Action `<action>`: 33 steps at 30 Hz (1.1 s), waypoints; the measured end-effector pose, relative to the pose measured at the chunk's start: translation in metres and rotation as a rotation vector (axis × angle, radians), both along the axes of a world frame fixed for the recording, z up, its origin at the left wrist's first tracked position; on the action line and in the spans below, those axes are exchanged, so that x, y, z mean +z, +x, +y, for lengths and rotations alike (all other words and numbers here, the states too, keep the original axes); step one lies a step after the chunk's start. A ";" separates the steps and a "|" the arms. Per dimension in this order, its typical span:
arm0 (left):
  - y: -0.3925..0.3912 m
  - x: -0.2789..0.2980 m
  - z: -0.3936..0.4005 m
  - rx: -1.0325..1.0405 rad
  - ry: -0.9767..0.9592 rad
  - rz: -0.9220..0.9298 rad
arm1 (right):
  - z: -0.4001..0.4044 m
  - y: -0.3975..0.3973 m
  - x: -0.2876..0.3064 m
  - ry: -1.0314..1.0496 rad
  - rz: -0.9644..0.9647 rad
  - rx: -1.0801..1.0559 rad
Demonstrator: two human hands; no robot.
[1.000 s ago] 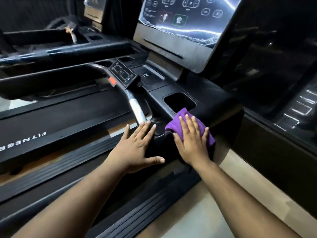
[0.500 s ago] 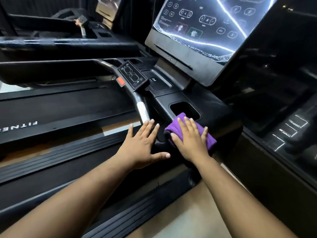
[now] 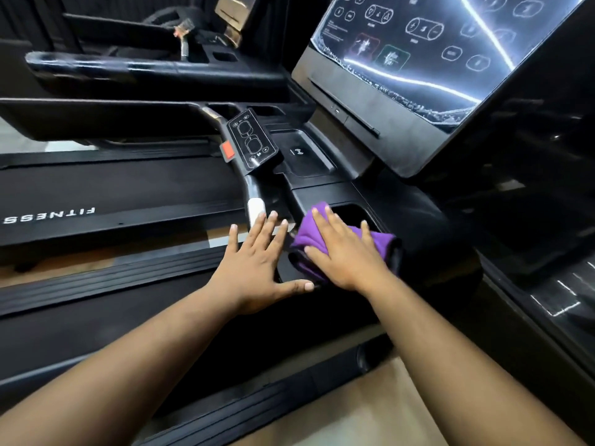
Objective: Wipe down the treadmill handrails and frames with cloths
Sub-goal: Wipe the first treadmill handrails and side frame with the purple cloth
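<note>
Head view, looking down over a black treadmill console. Right hand (image 3: pixel 346 252) lies flat, palm down, fingers spread and extended, pressing a folded purple cloth (image 3: pixel 380 241) onto the end of the console arm (image 3: pixel 428 252); no grasp, the cloth is pinned under the palm. Cloth sits at the near edge of the cup-holder recess (image 3: pixel 351 214), its far corner touching the recess rim, its right fold draped toward the arm's rounded outer edge. Left hand (image 3: pixel 257 268) also open and flat, fingers splayed, thumb stretched toward the right hand and nearly meeting its wrist; fingertips reach the silver sensor band (image 3: pixel 256 209) of the curved handrail (image 3: pixel 248 185). Handrail rises away to a small keypad (image 3: pixel 252 140) with a red tab (image 3: pixel 228 150) at its left edge. Beyond it, a shallow tray (image 3: pixel 306 156), then the tilted screen (image 3: pixel 418 49). Left of the hands the running belt (image 3: pixel 112 191) and ribbed side rail (image 3: pixel 106 278) lie open; right of the cloth the console arm drops off to the tan floor (image 3: pixel 370 413).
</note>
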State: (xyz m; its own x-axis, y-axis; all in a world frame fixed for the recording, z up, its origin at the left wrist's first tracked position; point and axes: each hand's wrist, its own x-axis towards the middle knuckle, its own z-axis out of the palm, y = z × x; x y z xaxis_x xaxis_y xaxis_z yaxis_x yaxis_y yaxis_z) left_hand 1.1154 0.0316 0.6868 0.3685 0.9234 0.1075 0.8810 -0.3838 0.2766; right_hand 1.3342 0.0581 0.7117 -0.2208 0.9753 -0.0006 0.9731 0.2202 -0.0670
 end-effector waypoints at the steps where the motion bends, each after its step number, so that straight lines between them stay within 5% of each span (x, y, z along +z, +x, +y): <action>1: 0.001 0.000 0.000 0.008 0.003 0.001 | 0.018 -0.009 0.007 -0.046 0.012 0.005; 10: 0.001 0.001 -0.004 0.035 0.017 0.016 | -0.026 0.017 -0.004 0.018 -0.019 0.051; 17: 0.001 0.003 -0.005 0.031 0.010 0.035 | 0.051 -0.030 0.022 -0.057 -0.030 0.019; 26: 0.000 -0.001 -0.003 0.026 0.023 -0.022 | -0.052 0.023 -0.001 0.036 -0.044 0.113; 33: 0.000 0.003 -0.006 0.031 0.007 0.011 | 0.055 -0.016 0.023 -0.018 -0.037 0.153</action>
State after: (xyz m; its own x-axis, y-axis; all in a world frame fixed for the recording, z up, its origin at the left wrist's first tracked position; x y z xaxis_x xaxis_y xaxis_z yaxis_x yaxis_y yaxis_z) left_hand 1.1156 0.0260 0.6898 0.3413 0.9335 0.1098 0.8955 -0.3584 0.2638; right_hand 1.3183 0.1130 0.7351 -0.3661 0.9301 -0.0288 0.9303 0.3650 -0.0368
